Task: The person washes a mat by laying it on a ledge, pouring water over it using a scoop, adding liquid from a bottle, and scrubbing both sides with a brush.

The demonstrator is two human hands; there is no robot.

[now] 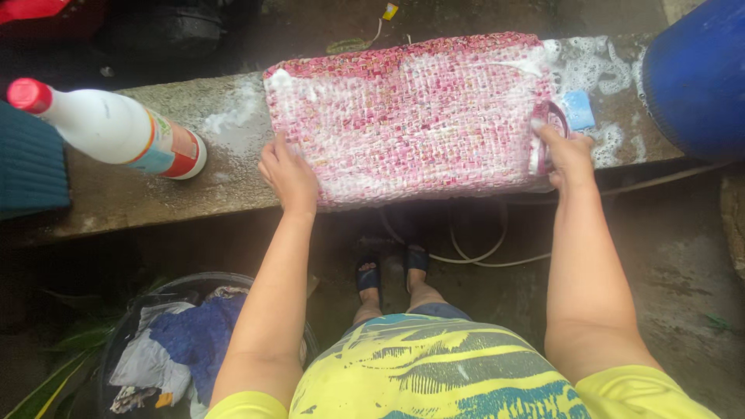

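A pink and white woven mat or bag point(411, 112), covered in soap foam, lies on a wet concrete ledge point(155, 186). My left hand point(289, 174) rests flat on its lower left corner, fingers apart. My right hand point(565, 151) grips the right edge of the woven piece, near a light blue sponge or brush point(578, 109) that peeks out beside it. Soap suds point(597, 66) spread over the ledge to the right of the piece.
A white plastic bottle point(116, 128) with a red cap stands on the ledge at left, next to a teal ribbed object point(27, 163). A blue barrel point(694, 74) stands at right. A basin of clothes point(182, 345) sits by my left leg. A hose point(473, 248) runs under the ledge.
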